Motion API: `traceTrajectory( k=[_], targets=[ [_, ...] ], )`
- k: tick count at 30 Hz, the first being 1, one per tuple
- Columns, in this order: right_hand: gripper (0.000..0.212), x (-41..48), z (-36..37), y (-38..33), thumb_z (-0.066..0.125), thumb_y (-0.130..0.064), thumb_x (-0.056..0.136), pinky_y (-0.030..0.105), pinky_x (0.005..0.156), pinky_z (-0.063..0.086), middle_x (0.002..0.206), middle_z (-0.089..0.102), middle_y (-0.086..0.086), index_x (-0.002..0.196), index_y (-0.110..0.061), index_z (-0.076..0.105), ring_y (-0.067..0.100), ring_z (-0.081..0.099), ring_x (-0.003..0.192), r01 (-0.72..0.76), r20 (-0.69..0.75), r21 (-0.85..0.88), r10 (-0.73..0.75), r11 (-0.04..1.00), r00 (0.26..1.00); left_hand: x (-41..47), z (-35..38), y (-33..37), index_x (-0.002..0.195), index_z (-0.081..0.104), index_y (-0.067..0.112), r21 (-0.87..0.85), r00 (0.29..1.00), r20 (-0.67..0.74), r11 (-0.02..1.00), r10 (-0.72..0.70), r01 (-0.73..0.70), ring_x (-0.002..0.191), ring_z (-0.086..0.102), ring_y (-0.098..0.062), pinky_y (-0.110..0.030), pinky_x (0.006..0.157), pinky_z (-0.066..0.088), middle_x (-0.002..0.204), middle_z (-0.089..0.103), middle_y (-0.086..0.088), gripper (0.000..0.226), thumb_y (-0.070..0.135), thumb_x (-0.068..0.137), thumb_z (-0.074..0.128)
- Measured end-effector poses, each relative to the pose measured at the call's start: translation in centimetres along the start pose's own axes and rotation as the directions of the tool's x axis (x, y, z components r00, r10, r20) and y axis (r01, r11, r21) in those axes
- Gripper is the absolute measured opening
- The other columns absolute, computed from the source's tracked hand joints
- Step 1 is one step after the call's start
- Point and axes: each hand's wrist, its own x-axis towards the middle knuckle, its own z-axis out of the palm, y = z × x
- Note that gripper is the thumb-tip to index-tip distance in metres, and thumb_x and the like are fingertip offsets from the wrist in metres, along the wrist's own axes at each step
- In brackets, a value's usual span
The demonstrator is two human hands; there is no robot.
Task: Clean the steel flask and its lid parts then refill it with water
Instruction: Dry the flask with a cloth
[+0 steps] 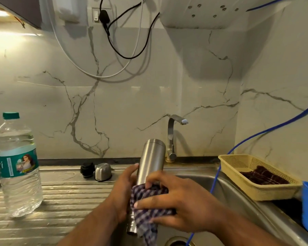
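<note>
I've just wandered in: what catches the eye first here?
The steel flask, held neck-down over the sink at centre: the left hand grips it while the right hand holds a checked cloth against it. At far left a clear water bottle stands on the draining board; a black stopper and steel cap lie between it and the flask.

Brushed steel flask (152, 157), checked woven cloth (149, 210), ridged metal drainboard (60, 201), clear plastic bottle (18, 167), glossy marble wall (132, 95).
</note>
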Motion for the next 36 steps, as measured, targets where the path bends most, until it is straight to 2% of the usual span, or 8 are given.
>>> traceTrajectory(
  k=[6, 9, 13, 15, 20, 29, 32, 36],
  targets=[
    [0.04, -1.4, -0.8, 3.6, 0.067, -0.049, 0.089, 0.03, 0.102, 0.054, 0.132, 0.031, -0.03, 0.127, -0.056, 0.06, 0.001, 0.051, 0.116, -0.466, -0.33, 0.221, 0.515, 0.857, 0.791, -0.5, 1.7, -1.0, 0.119, 0.072, 0.007, 0.13, 0.995, 0.093, 0.992, -0.019, 0.007, 0.105, 0.069, -0.042, -0.055, 0.099, 0.052, 0.119, 0.071, -0.026, 0.06, 0.059, 0.092, 0.06],
    [0.042, -1.0, -0.3, 2.0, 0.062, -0.054, 0.09, 0.026, 0.097, 0.055, 0.136, 0.031, -0.026, 0.132, -0.053, 0.058, -0.002, 0.048, 0.116, -0.324, -0.222, 0.199, 0.365, 0.925, 0.904, -0.7, 1.6, -1.0, 0.128, 0.068, 0.008, 0.018, 0.994, 0.106, 1.0, -0.022, 0.02, 0.116, 0.063, -0.044, -0.064, 0.109, 0.041, 0.13, 0.064, -0.03, 0.073, 0.069, 0.09, 0.052],
    [0.04, -0.3, 0.2, 0.1, 0.06, -0.055, 0.095, 0.016, 0.09, 0.048, 0.141, 0.035, -0.015, 0.134, -0.051, 0.056, -0.009, 0.038, 0.115, -0.024, -0.028, 0.043, 0.025, 0.999, 0.999, -0.2, 0.3, 0.1, 0.124, 0.064, -0.005, 0.027, 1.0, -0.017, 0.999, -0.022, 0.022, 0.083, 0.073, -0.039, -0.043, 0.08, 0.055, 0.1, 0.072, -0.029, 0.073, 0.06, 0.097, 0.042],
    [0.04, -0.6, 0.1, 1.3, 0.06, -0.056, 0.093, 0.02, 0.092, 0.053, 0.139, 0.035, -0.019, 0.133, -0.052, 0.057, -0.004, 0.044, 0.117, -0.125, -0.104, 0.072, 0.132, 0.99, 0.986, -0.4, 0.5, 0.0, 0.126, 0.064, -0.003, 0.076, 1.0, -0.003, 0.997, -0.024, 0.024, 0.083, 0.071, -0.037, -0.041, 0.079, 0.055, 0.101, 0.072, -0.026, 0.064, 0.052, 0.097, 0.048],
    [0.04, -2.0, -0.2, 5.4, 0.072, -0.042, 0.089, 0.03, 0.099, 0.055, 0.127, 0.038, -0.023, 0.125, -0.054, 0.062, 0.001, 0.054, 0.103, -0.506, -0.385, 0.203, 0.544, 0.838, 0.746, -0.7, 1.8, -1.2, 0.113, 0.076, 0.007, 0.18, 0.996, 0.089, 0.984, -0.031, 0.015, 0.101, 0.068, -0.04, -0.062, 0.106, 0.047, 0.112, 0.073, -0.023, 0.061, 0.06, 0.083, 0.07],
    [0.043, -0.2, 0.4, -0.4, 0.06, -0.054, 0.096, 0.02, 0.093, 0.05, 0.147, 0.034, -0.013, 0.138, -0.051, 0.054, 0.001, 0.044, 0.126, 0.074, 0.04, -0.02, -0.073, 0.997, 0.997, -0.7, 0.9, 0.3, 0.129, 0.06, -0.005, -0.049, 0.999, -0.029, 0.998, -0.036, 0.034, 0.087, 0.074, -0.041, -0.045, 0.081, 0.056, 0.103, 0.071, -0.031, 0.079, 0.065, 0.094, 0.047],
    [0.043, -0.7, 0.8, 1.4, 0.067, -0.049, 0.093, 0.013, 0.092, 0.047, 0.144, 0.034, -0.016, 0.135, -0.05, 0.057, -0.002, 0.046, 0.119, -0.036, -0.09, 0.001, 0.036, 0.999, 0.995, -0.6, 1.1, -0.2, 0.128, 0.066, 0.002, 0.092, 1.0, -0.003, 0.995, -0.031, 0.032, 0.097, 0.07, -0.039, -0.046, 0.093, 0.053, 0.118, 0.069, -0.03, 0.075, 0.067, 0.095, 0.048],
    [0.039, -1.6, 0.0, 4.7, 0.072, -0.037, 0.089, 0.008, 0.094, 0.047, 0.129, 0.039, -0.018, 0.126, -0.049, 0.064, -0.002, 0.051, 0.103, -0.447, -0.49, 0.281, 0.527, 0.849, 0.694, -0.6, 3.0, -1.1, 0.108, 0.074, 0.006, 0.319, 0.999, 0.025, 0.947, 0.025, -0.031, 0.085, 0.072, -0.035, -0.039, 0.08, 0.06, 0.1, 0.076, -0.024, 0.07, 0.067, 0.094, 0.043]
  ],
)
